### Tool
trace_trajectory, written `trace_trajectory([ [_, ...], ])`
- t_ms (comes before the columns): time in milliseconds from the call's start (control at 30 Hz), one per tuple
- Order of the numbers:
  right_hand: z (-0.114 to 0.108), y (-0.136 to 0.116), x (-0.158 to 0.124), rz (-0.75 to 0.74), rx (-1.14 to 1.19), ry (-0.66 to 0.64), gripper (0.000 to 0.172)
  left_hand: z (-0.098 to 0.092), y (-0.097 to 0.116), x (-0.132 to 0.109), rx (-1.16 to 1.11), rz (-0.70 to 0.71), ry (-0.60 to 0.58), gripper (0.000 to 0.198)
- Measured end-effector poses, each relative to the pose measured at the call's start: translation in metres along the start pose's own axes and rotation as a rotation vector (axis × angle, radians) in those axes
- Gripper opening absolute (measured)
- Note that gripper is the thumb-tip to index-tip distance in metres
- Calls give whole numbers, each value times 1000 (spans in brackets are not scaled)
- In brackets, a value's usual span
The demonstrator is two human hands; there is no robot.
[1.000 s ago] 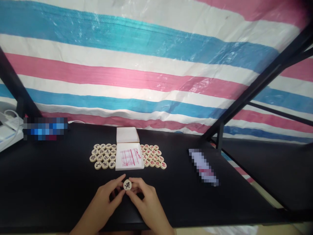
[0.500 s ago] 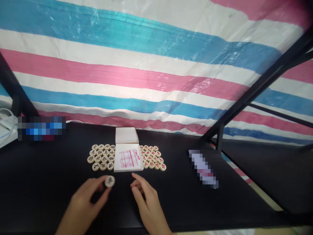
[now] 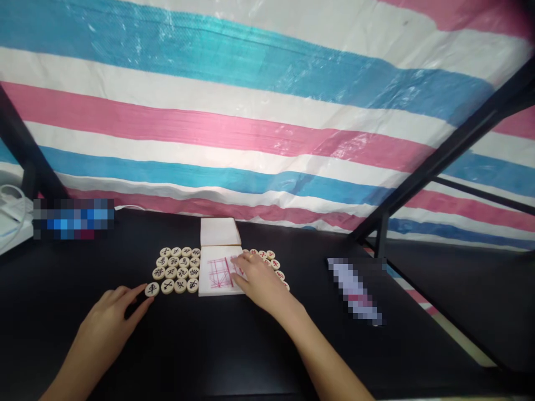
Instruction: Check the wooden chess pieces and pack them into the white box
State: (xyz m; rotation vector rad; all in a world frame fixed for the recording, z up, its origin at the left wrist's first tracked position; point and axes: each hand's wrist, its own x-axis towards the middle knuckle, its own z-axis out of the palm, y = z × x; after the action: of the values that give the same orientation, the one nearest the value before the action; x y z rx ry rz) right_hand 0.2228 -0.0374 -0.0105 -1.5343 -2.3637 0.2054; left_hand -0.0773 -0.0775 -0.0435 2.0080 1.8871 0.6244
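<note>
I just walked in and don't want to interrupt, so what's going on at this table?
A person's left hand has its thumb and finger at the edge of a round piece, just left of the front row of black-marked pieces. The right hand is over the right side of the white box with red lines, partly hiding the red-marked pieces; whether it touches anything is unclear. The black-marked pieces lie in rows left of the box.
</note>
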Motion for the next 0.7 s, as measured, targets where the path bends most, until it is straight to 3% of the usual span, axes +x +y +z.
trace_trajectory([
  [167,0,-3,35,-40,-185,-191,38,8,-3,3,226,53,55,45],
  [367,2,-7,49,26,-199,-341,42,14,-10,4,235,79,135,47],
  [567,8,1,48,34,-137,-262,38,16,-11,5,157,80,221,53],
  [700,13,0,45,42,-104,-216,26,18,-15,5,104,50,232,51],
])
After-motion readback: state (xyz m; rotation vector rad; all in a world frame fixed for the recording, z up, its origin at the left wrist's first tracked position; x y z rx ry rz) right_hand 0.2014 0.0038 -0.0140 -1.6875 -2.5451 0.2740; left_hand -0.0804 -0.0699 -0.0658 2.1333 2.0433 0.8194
